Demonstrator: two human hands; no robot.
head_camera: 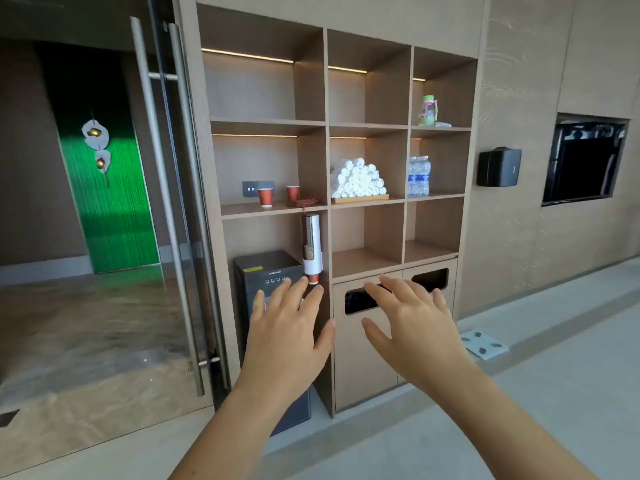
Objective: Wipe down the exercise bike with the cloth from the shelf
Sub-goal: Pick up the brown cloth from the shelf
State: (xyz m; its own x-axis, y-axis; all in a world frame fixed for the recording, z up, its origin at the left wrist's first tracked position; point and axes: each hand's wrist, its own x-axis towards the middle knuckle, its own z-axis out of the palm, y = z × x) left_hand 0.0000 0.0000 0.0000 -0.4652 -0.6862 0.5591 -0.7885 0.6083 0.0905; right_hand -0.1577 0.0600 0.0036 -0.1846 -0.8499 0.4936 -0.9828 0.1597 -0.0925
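Observation:
A pile of rolled white cloths (358, 179) lies on a wooden tray in the middle compartment of a brown wall shelf (326, 161). My left hand (289, 329) and my right hand (414, 323) are both held out, palms down with fingers spread, well below the cloths and in front of the shelf's lower part. Neither hand holds anything. No exercise bike is in view.
Two red paper cups (278, 196) stand left of the cloths, water bottles (418, 175) to the right. A black water dispenser (272, 306) and a cup dispenser (312, 247) sit below. Cabinet doors with slots (367, 344) lie behind my hands. A glass door (173, 202) stands left.

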